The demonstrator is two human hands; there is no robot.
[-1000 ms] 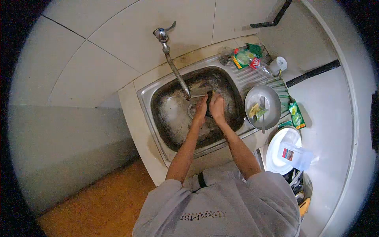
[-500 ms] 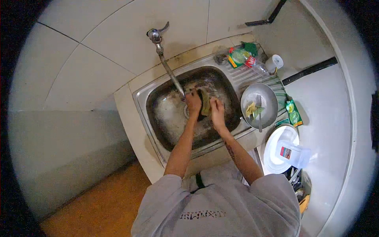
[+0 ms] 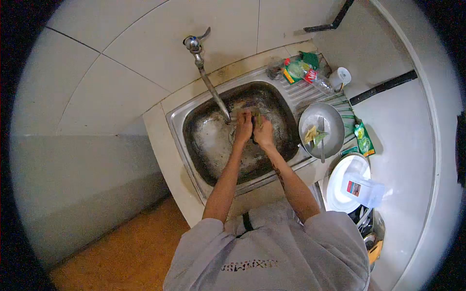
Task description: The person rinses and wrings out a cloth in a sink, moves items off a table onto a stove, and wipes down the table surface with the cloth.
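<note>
Right hand (image 3: 263, 133) closed on green scrubber (image 3: 258, 120), left hand (image 3: 243, 129) just beside, its grip unclear, sink (image 3: 208, 145) below, faucet (image 3: 212, 88) near, bowl (image 3: 335, 129) alongside sink.

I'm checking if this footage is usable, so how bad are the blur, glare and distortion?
Head view: the left hand and right hand look slightly smeared, detail between them unclear; head view: a pale glare patch inside the sink, and the white plate very bright; head view: the tiled wall looks bowed and the corners go black.
</note>
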